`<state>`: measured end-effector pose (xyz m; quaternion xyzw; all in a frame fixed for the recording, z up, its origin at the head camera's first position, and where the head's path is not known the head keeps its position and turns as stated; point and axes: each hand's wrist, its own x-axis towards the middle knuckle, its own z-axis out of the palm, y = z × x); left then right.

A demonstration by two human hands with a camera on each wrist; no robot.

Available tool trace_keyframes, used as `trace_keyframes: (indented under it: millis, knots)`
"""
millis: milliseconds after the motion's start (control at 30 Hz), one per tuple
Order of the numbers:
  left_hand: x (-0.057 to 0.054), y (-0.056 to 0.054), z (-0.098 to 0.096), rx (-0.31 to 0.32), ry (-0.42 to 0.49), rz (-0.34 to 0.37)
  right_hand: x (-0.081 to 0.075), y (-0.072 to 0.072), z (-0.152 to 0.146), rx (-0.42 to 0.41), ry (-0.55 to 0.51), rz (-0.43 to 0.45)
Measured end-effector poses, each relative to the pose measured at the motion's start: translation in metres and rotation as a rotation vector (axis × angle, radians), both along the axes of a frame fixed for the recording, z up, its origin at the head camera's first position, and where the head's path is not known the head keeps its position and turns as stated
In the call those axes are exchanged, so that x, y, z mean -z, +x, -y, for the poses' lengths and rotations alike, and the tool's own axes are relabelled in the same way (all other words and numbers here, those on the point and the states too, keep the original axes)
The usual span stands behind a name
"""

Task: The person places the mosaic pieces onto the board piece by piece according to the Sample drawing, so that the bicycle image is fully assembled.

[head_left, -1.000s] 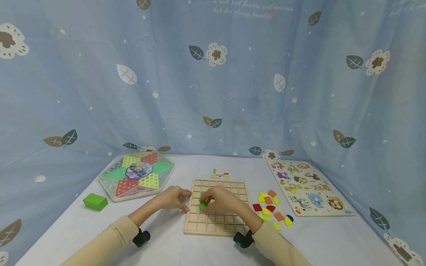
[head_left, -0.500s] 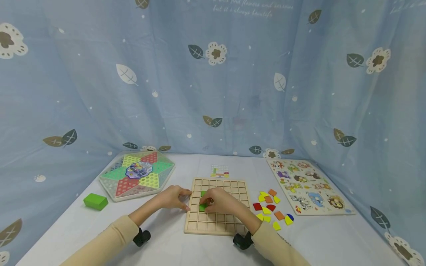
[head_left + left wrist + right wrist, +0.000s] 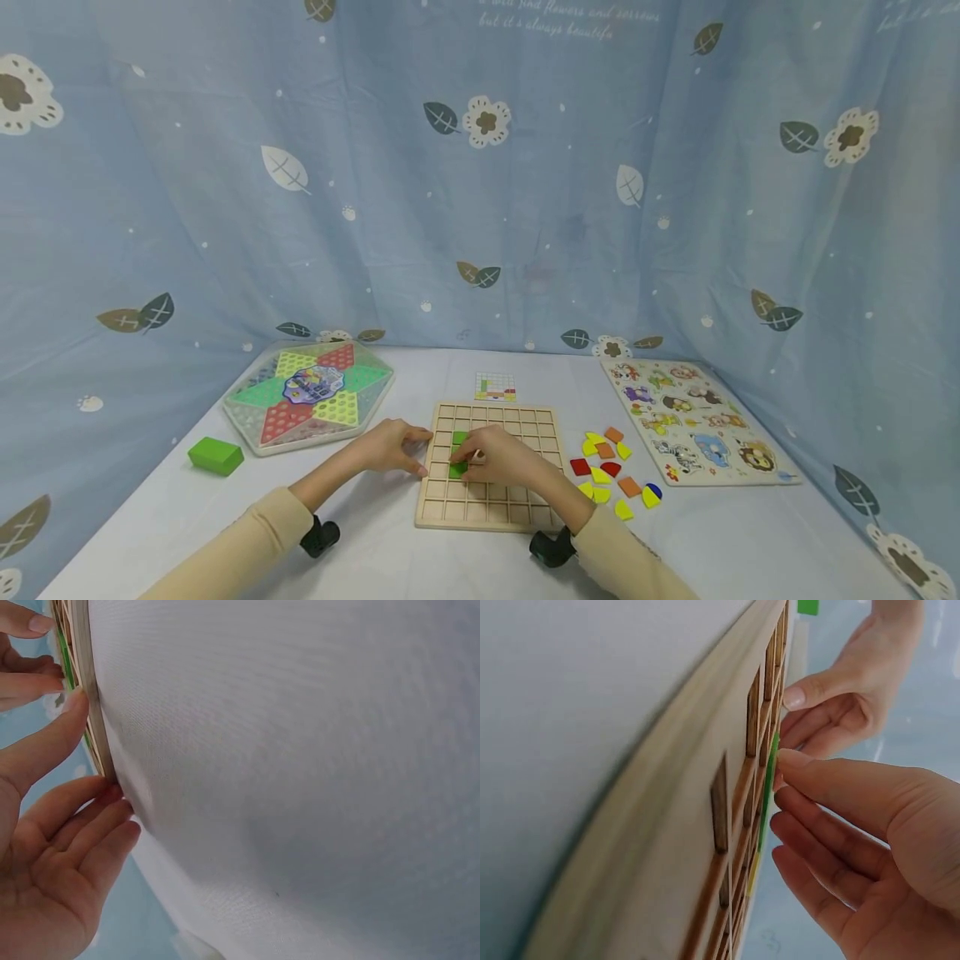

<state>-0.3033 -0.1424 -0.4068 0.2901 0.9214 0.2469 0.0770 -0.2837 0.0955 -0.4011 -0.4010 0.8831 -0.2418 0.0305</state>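
Observation:
A wooden grid board (image 3: pixel 431 512) lies on the white table before me. In the head view my left hand (image 3: pixel 386 446) rests its thumb and fingertips along the board's left edge; the left wrist view shows these fingers (image 3: pixel 105 840) fairly straight. Over the board's left part my right hand (image 3: pixel 498 458) pinches a flat green strip (image 3: pixel 459 437) that lies on the grid. From the right wrist, the thumb touches the green strip (image 3: pixel 769 787) and the other fingers are loosely bent. Part of the strip is hidden behind the hand.
Several yellow, red and orange pieces (image 3: pixel 600 476) lie right of the board. A pattern card (image 3: pixel 496 387) is behind it. Farther right is an animal puzzle (image 3: pixel 693 425). At left are a hexagonal star-patterned game board (image 3: pixel 312 385) and a green block (image 3: pixel 216 455).
The green strip has gone from partly raised to lying flat on the grid, and more of it shows. My right hand has shifted only slightly. The left hand has stayed at the board's edge.

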Motion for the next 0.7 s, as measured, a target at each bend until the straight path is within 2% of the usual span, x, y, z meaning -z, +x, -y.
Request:
trace_keyframes:
  millis: [400,700]
  knots:
    - [-0.001,0.001,-0.001,0.006,0.012,-0.006,-0.007,0.013,-0.021,0.043,-0.035,0.014]
    - [-0.001,0.002,-0.001,-0.002,0.008,0.003,-0.011,0.023,-0.054,0.092,-0.051,0.013]
